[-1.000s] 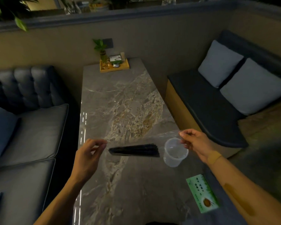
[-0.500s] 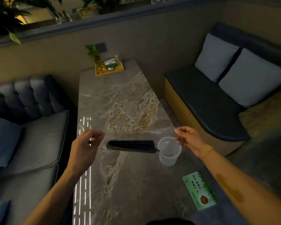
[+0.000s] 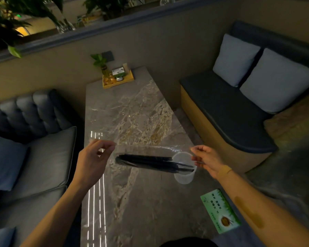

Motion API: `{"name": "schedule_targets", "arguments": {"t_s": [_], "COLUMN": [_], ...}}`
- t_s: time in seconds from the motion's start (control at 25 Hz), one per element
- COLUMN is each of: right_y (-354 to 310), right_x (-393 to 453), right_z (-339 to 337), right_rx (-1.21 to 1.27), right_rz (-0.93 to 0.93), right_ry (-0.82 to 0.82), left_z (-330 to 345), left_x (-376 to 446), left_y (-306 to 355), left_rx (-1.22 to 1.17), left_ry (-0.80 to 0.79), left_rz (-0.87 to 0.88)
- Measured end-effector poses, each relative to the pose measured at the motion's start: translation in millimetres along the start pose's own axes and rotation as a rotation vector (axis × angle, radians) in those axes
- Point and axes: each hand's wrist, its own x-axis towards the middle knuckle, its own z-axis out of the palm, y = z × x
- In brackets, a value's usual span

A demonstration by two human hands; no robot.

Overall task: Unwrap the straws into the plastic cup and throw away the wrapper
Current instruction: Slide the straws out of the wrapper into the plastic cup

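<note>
A bundle of black straws (image 3: 150, 162) lies inside a clear plastic wrapper (image 3: 146, 148) stretched between my hands above the marble table (image 3: 137, 202). My left hand (image 3: 93, 161) pinches the wrapper's left end. My right hand (image 3: 206, 160) pinches its right end. The straws' right tips reach over the mouth of a clear plastic cup (image 3: 184, 175), which stands on the table just below and left of my right hand.
A green card (image 3: 220, 210) lies near the table's right edge. A yellow tray (image 3: 118, 80) with a small plant and bottles sits at the far end. A grey sofa (image 3: 34, 148) runs along the left, a cushioned bench (image 3: 230, 111) on the right.
The straws have slid right inside the wrapper, their tips now over the cup's mouth. Both hands keep their pinch on the wrapper ends.
</note>
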Motion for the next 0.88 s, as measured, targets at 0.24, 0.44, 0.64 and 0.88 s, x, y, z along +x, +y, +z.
{"name": "schedule_targets", "arguments": {"t_s": [0.24,0.44,0.64,0.88], "right_y": [2.3,4.1,7.9,13.4], "right_x": [0.5,0.4,2.1,3.0], "right_z": [-5.6,-7.0,-14.4,-21.1], "right_rx": [0.038,0.107,0.170,0.206], "right_rz": [0.021,0.035,0.069,0.098], "right_ry": [-0.002,0.007,0.004,0.009], "left_z": [2.0,4.9,8.5,12.7], "left_x": [14.5,25.0,34.6,43.1], "left_y": [15.2,31.8,50.1,67.2], "left_rx": [0.007,0.013,0.029,0.030], "left_ry": [-0.017,-0.027,-0.046,-0.078], "left_rz": [0.055,0.103,0.118,0.154]}}
